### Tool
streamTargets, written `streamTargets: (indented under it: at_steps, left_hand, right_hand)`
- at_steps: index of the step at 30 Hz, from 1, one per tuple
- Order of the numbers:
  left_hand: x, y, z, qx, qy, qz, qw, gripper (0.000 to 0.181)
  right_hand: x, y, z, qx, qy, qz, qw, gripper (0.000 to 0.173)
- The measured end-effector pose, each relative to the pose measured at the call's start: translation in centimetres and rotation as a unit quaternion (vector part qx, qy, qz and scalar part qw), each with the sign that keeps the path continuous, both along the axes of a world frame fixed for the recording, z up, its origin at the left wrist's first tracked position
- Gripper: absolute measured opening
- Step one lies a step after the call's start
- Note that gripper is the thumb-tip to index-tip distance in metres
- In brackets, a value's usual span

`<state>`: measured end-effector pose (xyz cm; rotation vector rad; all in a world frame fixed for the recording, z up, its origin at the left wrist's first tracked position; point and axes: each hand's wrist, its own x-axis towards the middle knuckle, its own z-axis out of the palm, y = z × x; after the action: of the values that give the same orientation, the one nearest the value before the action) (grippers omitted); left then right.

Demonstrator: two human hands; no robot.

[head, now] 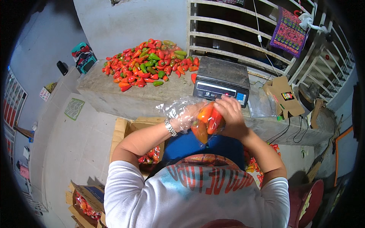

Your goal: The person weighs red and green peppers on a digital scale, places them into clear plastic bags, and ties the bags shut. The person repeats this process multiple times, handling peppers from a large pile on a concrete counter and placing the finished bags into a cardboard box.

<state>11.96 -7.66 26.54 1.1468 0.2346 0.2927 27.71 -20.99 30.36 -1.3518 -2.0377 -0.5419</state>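
Observation:
A clear plastic bag of peppers [210,121], red and orange, is held up in front of my body between both hands. My left hand [188,116] grips the bag's loose, crinkled upper part [178,109], and the film hides some of its fingers. Against the other side of the peppers, my right hand [232,115] is closed around the bag. Just beyond my hands, a digital weighing scale [221,82] stands on the concrete ledge [165,99]; its platform bears nothing. A large heap of red and green peppers [148,64] lies on the ledge left of the scale.
Flat clear plastic bags [261,104] and an opened cardboard box [283,97] lie right of the scale. A carton [118,132] with bagged peppers stands below my left arm, another carton [85,196] farther back. Loose peppers [253,165] lie low at right, near a dark red tub [295,211].

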Motion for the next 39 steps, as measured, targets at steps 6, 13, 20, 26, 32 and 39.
streamTargets:
  at_steps: [6,13,20,26,32,39]
  left_hand:
    - [1.4,2.1,-2.0,0.539,0.004,0.151,0.828,0.029]
    - [1.5,3.1,-3.5,-0.065,-0.052,-0.021,0.996,0.033]
    - [0.1,0.4,-2.3,-0.103,-0.058,-0.054,0.992,0.038]
    - [0.4,2.5,-2.8,0.578,-0.006,0.154,0.801,0.033]
    - [0.0,2.4,-2.7,0.202,0.042,0.165,0.964,0.033]
    - [0.0,-0.1,-1.5,-0.118,-0.010,-0.028,0.993,0.036]
  right_hand:
    - [-1.7,-1.1,-2.8,-0.377,0.641,0.227,0.629,0.055]
    - [-0.8,-2.5,-0.6,-0.134,0.006,0.080,0.988,0.043]
    - [0.4,-0.1,-1.0,-0.067,0.043,0.048,0.996,0.066]
    - [-2.6,-0.5,-6.0,-0.408,0.729,0.306,0.457,0.073]
    - [-2.4,-2.5,-2.5,-0.468,0.646,0.277,0.536,0.051]
    - [0.2,-0.8,-1.4,-0.056,-0.106,-0.014,0.993,0.066]
